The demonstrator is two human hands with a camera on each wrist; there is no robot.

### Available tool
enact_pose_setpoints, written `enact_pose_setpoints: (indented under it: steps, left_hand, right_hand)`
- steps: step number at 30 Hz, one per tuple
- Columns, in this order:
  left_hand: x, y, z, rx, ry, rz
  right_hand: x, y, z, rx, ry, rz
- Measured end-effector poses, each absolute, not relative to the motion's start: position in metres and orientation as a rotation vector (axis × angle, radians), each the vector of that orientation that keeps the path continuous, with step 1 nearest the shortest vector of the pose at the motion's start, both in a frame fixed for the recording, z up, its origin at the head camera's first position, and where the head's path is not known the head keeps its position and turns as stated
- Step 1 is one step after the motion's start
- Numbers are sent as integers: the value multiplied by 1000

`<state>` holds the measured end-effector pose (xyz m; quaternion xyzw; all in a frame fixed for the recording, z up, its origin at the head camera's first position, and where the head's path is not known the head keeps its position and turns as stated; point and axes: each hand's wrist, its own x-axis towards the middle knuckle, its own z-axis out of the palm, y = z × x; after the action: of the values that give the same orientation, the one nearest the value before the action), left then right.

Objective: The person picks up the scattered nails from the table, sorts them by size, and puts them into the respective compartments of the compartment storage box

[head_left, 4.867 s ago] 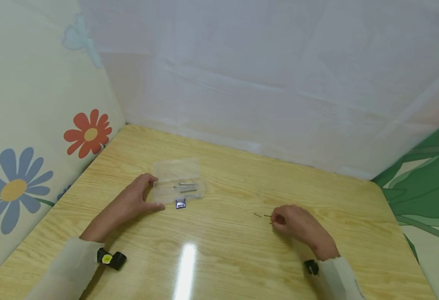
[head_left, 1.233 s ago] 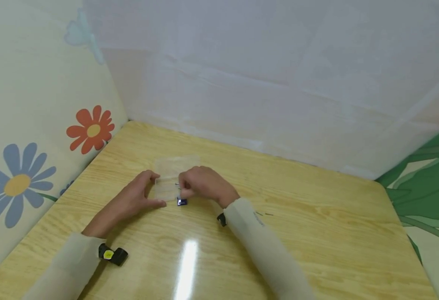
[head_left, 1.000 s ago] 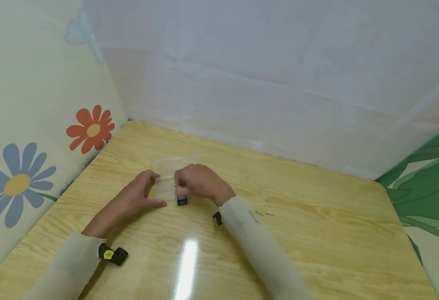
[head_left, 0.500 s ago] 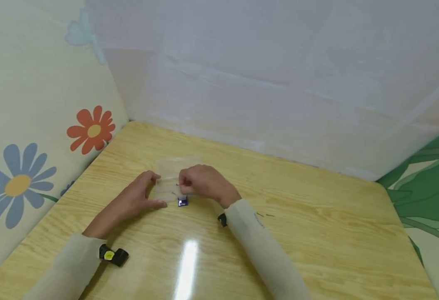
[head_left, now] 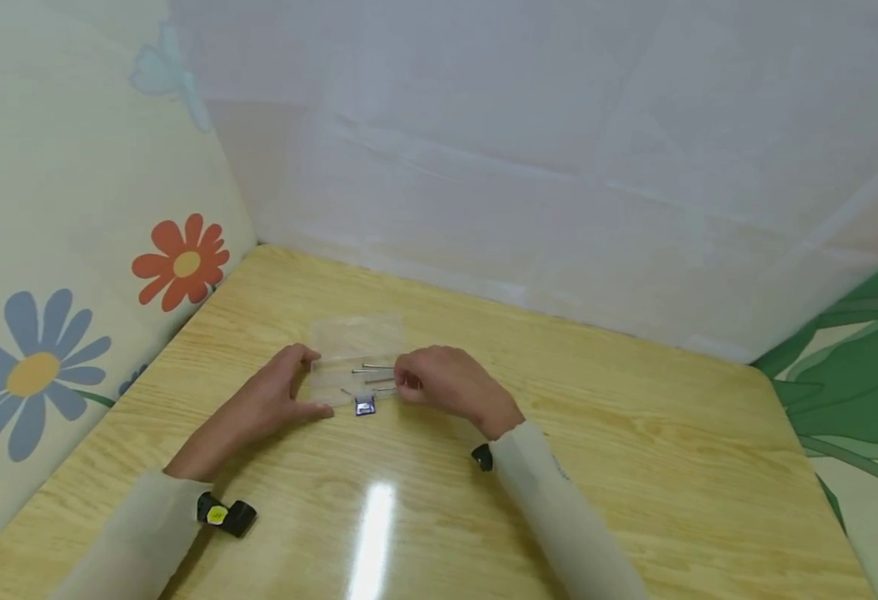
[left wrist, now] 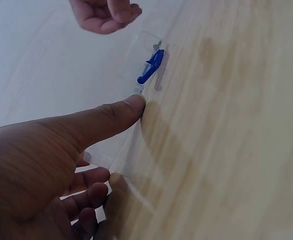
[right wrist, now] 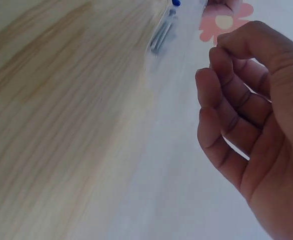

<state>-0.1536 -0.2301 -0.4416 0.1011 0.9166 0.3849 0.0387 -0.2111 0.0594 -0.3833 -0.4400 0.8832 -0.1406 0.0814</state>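
Note:
A clear plastic box (head_left: pixel 326 380) lies with its lid (head_left: pixel 356 335) folded back. Its compartments hold several thin metal nails or screws (head_left: pixel 375 367); a smaller piece (head_left: pixel 345 392) sits in the front one. At the box's front edge is a blue latch (head_left: pixel 365 405), also seen in the left wrist view as a blue clip (left wrist: pixel 152 67). My left hand (head_left: pixel 270 396) holds the box's left end between thumb and fingers. Just over the right end hovers my right hand (head_left: pixel 446 385); its fingers are loosely curled, and the right wrist view shows nothing between them.
The wooden table (head_left: pixel 409 517) meets a white cloth backdrop (head_left: pixel 484 167) behind and a flower-printed wall (head_left: pixel 72 208) at the left. My right forearm (head_left: pixel 559 500) crosses the table's right half.
My right hand went from small metal pieces on the table to the box, then drew back rightward, uncovering its contents. A small piece now lies in the front compartment. My left hand stayed put.

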Motion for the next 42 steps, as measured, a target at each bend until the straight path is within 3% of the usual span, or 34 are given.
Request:
enact_pose_setpoints:
  steps: [42]
  left_hand:
    - [-153, -227, -440, 275, 2830, 1144]
  right_hand:
    - [-175, 228, -400, -861, 2911, -415]
